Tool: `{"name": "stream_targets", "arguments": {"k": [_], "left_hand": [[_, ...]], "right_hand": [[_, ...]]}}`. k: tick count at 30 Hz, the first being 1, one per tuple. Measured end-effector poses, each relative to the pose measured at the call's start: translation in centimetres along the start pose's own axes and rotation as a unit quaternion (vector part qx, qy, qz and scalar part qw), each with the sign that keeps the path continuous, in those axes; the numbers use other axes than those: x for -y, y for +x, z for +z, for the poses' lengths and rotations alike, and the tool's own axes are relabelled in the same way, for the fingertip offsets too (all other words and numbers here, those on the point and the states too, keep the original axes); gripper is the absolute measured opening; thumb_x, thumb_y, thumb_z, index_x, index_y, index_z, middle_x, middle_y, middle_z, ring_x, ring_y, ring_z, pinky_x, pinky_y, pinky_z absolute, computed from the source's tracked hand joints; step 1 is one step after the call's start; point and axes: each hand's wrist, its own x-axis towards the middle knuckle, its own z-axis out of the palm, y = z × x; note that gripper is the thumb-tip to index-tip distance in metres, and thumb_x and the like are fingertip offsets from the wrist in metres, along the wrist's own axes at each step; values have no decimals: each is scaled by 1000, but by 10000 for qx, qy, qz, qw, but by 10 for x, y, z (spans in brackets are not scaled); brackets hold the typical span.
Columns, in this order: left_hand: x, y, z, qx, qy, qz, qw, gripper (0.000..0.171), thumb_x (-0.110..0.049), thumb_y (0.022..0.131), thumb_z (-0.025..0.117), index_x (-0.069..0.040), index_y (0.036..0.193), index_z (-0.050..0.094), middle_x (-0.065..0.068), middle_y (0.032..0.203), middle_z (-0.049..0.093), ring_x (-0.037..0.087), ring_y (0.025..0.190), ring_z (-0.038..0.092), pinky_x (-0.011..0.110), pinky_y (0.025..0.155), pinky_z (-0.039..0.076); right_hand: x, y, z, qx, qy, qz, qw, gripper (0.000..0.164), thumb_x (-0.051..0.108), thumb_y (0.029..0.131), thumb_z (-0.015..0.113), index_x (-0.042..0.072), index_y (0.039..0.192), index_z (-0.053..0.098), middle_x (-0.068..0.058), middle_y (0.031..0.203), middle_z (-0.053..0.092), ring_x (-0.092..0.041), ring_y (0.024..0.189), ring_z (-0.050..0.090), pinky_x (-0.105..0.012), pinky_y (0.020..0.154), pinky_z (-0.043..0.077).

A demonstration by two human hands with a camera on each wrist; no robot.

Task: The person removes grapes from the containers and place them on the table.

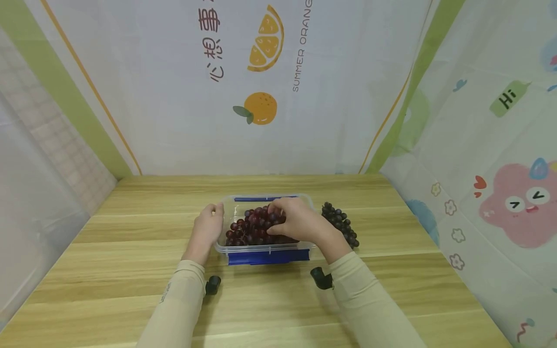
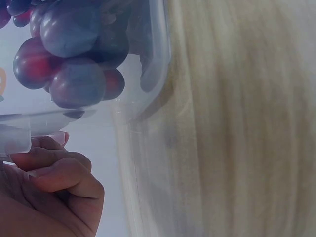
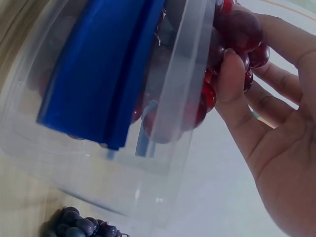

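A clear plastic container (image 1: pixel 220 248) with blue clip flaps (image 1: pixel 269 257) stands on the table, a bunch of red grapes (image 1: pixel 256 226) inside it. My left hand (image 1: pixel 207 229) grips the container's left end by the rim; its curled fingers (image 2: pixel 69 174) show there in the left wrist view. Over the right part of the container, my right hand (image 1: pixel 301 221) pinches the red bunch between thumb and fingers. The right wrist view shows some red grapes (image 3: pixel 242 32) above the rim, against the thumb. The bunch's underside is partly hidden by the wall and flap.
A bunch of dark grapes (image 1: pixel 341 223) lies on the wooden table (image 1: pixel 270 309) just right of the container. A printed cloth (image 1: pixel 174 121) hangs behind the table, and another patterned cloth (image 1: pixel 470 159) runs along the right side.
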Motion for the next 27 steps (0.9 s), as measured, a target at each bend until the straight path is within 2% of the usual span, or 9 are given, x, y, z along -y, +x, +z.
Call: {"name": "stream_targets", "arguments": {"k": [8, 17, 27], "left_hand": [[0, -1, 0, -10, -3, -3, 10000, 64, -47, 115, 26, 4, 145, 50, 35, 150, 54, 55, 142, 49, 68, 120, 39], [1, -1, 1, -85, 4, 34, 10000, 61, -45, 116, 27, 4, 139, 53, 36, 145, 57, 55, 137, 54, 68, 116, 43], [1, 0, 2, -121, 5, 67, 9999, 59, -44, 116, 28, 4, 137, 55, 35, 139, 61, 55, 133, 56, 68, 114, 45]], "right_hand": [[0, -2, -4, -211, 123, -174, 9996, 39, 27, 92, 87, 12, 124, 71, -1, 109, 74, -13, 91, 66, -30, 78, 58], [3, -3, -12, -196, 368, 67, 9991, 39, 26, 93, 85, 12, 126, 70, 0, 105, 72, -12, 88, 65, -31, 77, 58], [2, -3, -14, -257, 515, 104, 9983, 40, 25, 93, 85, 11, 127, 69, -1, 108, 72, -14, 91, 65, -31, 78, 58]]}}
